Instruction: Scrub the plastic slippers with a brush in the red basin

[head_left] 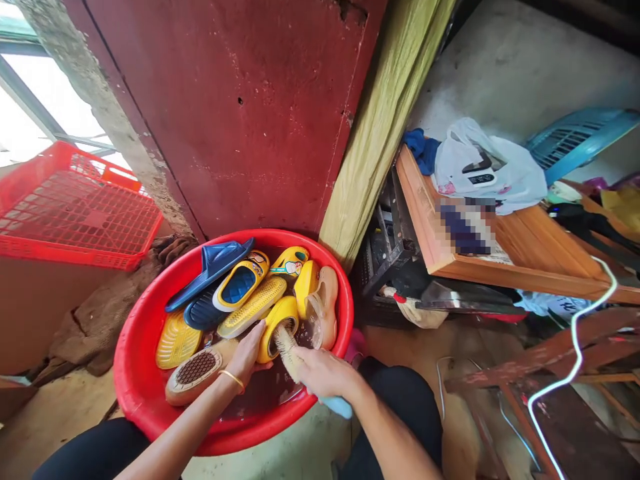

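Note:
A big red basin of murky water holds several shoes and slippers. My left hand grips a yellow slipper by its side, its opening facing me. In my right hand is a scrubbing brush with pale bristles and a light blue handle end; the bristles reach into the slipper's opening. Around them lie a blue slide sandal, a navy and yellow slipper, a yellow sole, a beige shoe sole up and a clear, beige-edged shoe.
A dark red door stands behind the basin, beside a greenish-yellow curtain. At left is a red plastic crate. To the right, a wooden table bears a white plastic bag; a white cable hangs down.

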A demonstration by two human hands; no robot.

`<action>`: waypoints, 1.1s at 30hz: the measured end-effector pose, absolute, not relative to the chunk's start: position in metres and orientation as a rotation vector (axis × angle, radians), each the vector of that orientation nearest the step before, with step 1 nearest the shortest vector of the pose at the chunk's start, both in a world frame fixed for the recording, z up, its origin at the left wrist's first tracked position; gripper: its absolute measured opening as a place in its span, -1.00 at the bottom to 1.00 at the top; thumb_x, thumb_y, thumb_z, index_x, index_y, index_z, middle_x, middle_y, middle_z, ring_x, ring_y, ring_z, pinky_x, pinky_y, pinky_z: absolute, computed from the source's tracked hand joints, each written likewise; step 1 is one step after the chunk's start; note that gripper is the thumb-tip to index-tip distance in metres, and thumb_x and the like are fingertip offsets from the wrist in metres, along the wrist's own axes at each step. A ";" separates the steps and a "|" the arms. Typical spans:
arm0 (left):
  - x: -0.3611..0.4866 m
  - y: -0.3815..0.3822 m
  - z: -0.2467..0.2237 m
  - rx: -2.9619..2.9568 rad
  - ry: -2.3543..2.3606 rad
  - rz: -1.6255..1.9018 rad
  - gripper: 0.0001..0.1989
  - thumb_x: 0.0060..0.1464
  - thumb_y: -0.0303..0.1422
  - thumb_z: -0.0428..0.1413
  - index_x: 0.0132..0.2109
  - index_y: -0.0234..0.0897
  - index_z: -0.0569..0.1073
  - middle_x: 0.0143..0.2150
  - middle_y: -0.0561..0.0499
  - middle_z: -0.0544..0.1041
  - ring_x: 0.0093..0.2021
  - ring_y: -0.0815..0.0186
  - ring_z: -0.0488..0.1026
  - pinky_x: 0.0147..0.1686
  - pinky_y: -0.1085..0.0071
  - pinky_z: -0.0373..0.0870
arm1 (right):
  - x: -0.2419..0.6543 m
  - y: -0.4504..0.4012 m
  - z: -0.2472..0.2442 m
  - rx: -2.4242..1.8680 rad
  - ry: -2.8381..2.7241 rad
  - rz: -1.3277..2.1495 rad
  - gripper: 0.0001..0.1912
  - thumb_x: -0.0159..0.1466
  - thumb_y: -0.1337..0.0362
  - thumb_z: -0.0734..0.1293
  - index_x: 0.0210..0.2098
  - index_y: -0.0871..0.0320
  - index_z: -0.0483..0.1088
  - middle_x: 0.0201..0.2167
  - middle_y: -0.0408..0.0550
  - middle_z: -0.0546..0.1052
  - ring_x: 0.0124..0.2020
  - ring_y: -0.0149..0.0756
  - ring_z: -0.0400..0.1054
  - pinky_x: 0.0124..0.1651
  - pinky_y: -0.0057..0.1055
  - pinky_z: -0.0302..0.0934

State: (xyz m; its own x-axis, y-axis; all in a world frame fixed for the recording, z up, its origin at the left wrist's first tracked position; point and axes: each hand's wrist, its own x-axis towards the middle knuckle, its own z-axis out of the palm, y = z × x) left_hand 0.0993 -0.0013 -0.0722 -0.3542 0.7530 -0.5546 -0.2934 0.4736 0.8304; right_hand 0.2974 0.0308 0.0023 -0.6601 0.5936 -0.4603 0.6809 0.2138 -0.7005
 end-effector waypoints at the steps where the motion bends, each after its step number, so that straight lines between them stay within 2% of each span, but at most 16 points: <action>1: 0.103 -0.004 -0.070 0.433 1.580 1.153 -0.32 0.13 0.09 0.10 0.28 -0.15 0.39 0.19 -0.23 0.51 -0.11 0.06 0.55 -0.51 0.30 0.56 | 0.292 0.035 -0.001 1.272 2.324 -1.504 -0.63 0.30 0.31 0.20 0.07 0.09 0.42 -0.34 -0.03 0.60 -0.37 -0.16 0.50 -0.30 -0.32 0.35; 3: 0.109 -0.010 -0.066 0.476 1.578 1.165 -0.31 0.15 0.08 0.07 0.33 -0.11 0.34 0.30 -0.18 0.43 -0.01 0.02 0.52 -0.49 0.29 0.56 | 0.281 0.042 -0.013 1.390 2.153 -1.706 -0.54 0.30 0.32 0.16 0.18 0.10 0.31 -0.50 -0.15 0.51 -0.58 -0.29 0.41 -0.48 -0.41 0.32; 5: 0.112 -0.014 -0.064 0.591 1.600 1.195 -0.28 0.15 0.10 0.05 0.36 -0.12 0.31 0.30 -0.16 0.43 0.01 0.01 0.51 -0.44 0.29 0.57 | 0.268 0.048 -0.026 1.532 2.025 -1.893 -0.51 0.31 0.30 0.15 0.23 0.10 0.24 -0.54 -0.22 0.44 -0.68 -0.36 0.32 -0.59 -0.47 0.28; 8: 0.112 -0.014 -0.066 0.771 1.622 1.222 -0.19 0.13 0.15 0.04 0.40 -0.16 0.25 0.19 -0.15 0.53 -0.11 0.06 0.54 -0.42 0.31 0.55 | 0.250 0.054 -0.043 1.744 2.050 -1.956 -0.55 0.31 0.30 0.15 0.18 0.12 0.27 -0.48 -0.21 0.45 -0.70 -0.42 0.29 -0.64 -0.52 0.26; 11: 0.107 -0.007 -0.074 0.765 1.618 1.204 -0.19 0.13 0.13 0.07 0.39 -0.21 0.27 0.04 -0.15 0.61 -0.23 0.08 0.56 -0.45 0.28 0.55 | 0.238 0.060 -0.049 1.706 2.037 -1.968 -0.63 0.33 0.30 0.14 0.10 0.15 0.33 -0.48 -0.16 0.51 -0.69 -0.41 0.30 -0.65 -0.54 0.22; 12: 0.104 -0.005 -0.077 0.749 1.619 1.204 -0.22 0.12 0.10 0.08 0.37 -0.21 0.31 0.01 -0.14 0.63 -0.20 0.07 0.57 -0.38 0.26 0.58 | 0.237 0.062 -0.048 1.640 2.015 -1.992 -0.66 0.34 0.29 0.13 0.06 0.16 0.36 -0.49 -0.14 0.52 -0.69 -0.40 0.31 -0.65 -0.54 0.20; 14: 0.096 -0.001 -0.083 0.767 1.637 1.242 -0.31 0.13 0.06 0.09 0.29 -0.22 0.41 0.04 -0.14 0.63 0.00 0.01 0.56 -0.10 0.19 0.60 | 0.239 0.063 -0.045 1.510 1.974 -2.037 -0.72 0.34 0.28 0.16 -0.04 0.16 0.41 -0.51 -0.12 0.52 -0.68 -0.38 0.32 -0.64 -0.53 0.19; 16: 0.089 0.003 -0.089 0.854 1.655 1.299 -0.36 0.14 0.04 0.07 0.23 -0.26 0.47 0.17 -0.17 0.57 0.24 0.00 0.44 0.24 0.15 0.39 | 0.246 0.062 -0.041 1.374 1.960 -2.045 -0.78 0.32 0.27 0.21 -0.11 0.14 0.44 -0.53 -0.12 0.51 -0.67 -0.36 0.33 -0.63 -0.52 0.19; 18: 0.082 0.006 -0.094 0.933 1.664 1.331 -0.36 0.16 0.03 0.03 0.21 -0.31 0.48 0.29 -0.19 0.48 0.37 0.04 0.30 0.40 0.15 0.13 | 0.255 0.059 -0.035 1.199 1.974 -2.004 -0.80 0.31 0.29 0.22 -0.15 0.12 0.45 -0.56 -0.16 0.47 -0.67 -0.36 0.33 -0.61 -0.51 0.18; 19: 0.079 0.008 -0.096 0.944 1.673 1.330 -0.36 0.17 0.03 0.01 0.21 -0.32 0.48 0.32 -0.18 0.45 0.39 0.05 0.26 0.43 0.15 0.06 | 0.259 0.057 -0.032 1.104 2.000 -1.954 -0.80 0.30 0.30 0.22 -0.15 0.11 0.44 -0.57 -0.19 0.45 -0.67 -0.36 0.33 -0.60 -0.51 0.19; 21: 0.072 0.012 -0.099 0.915 1.716 1.300 -0.37 0.17 0.04 -0.01 0.19 -0.29 0.50 0.33 -0.16 0.45 0.40 0.06 0.25 0.43 0.14 0.05 | 0.266 0.053 -0.025 0.946 2.100 -1.781 -0.78 0.30 0.33 0.21 -0.13 0.09 0.44 -0.57 -0.23 0.44 -0.61 -0.36 0.37 -0.53 -0.51 0.23; 23: 0.066 0.013 -0.102 0.872 1.778 1.257 -0.39 0.17 0.03 -0.02 0.16 -0.28 0.51 0.31 -0.15 0.47 0.38 0.06 0.28 0.43 0.12 0.07 | 0.270 0.048 -0.016 0.840 2.275 -1.515 -0.76 0.29 0.33 0.23 -0.10 0.08 0.47 -0.47 -0.19 0.53 -0.47 -0.30 0.47 -0.39 -0.46 0.30; 27: 0.058 0.010 -0.104 0.890 1.830 1.208 -0.43 0.16 0.00 0.00 0.11 -0.28 0.53 0.26 -0.18 0.51 0.35 0.05 0.32 0.40 0.10 0.11 | 0.270 0.037 -0.003 0.832 2.559 -0.937 -0.69 0.26 0.31 0.29 -0.05 0.08 0.55 -0.19 0.09 0.65 -0.16 0.02 0.55 -0.12 -0.17 0.38; 29: 0.060 0.007 -0.105 0.915 1.822 1.209 -0.44 0.15 0.01 0.02 0.09 -0.28 0.54 0.26 -0.21 0.51 0.34 0.03 0.33 0.38 0.08 0.16 | 0.265 0.033 -0.002 0.976 2.554 -0.754 -0.67 0.20 0.37 0.32 -0.06 0.13 0.57 -0.17 0.19 0.66 -0.09 0.12 0.55 -0.06 -0.08 0.38; 33: 0.076 0.005 -0.108 0.961 1.763 1.219 -0.41 0.16 0.05 0.00 0.11 -0.26 0.53 0.27 -0.19 0.50 0.34 0.03 0.34 0.35 0.11 0.22 | 0.247 0.037 -0.011 1.249 2.465 -0.614 -0.61 0.17 0.48 0.30 -0.02 0.32 0.55 -0.13 0.38 0.63 -0.04 0.19 0.54 -0.04 -0.03 0.39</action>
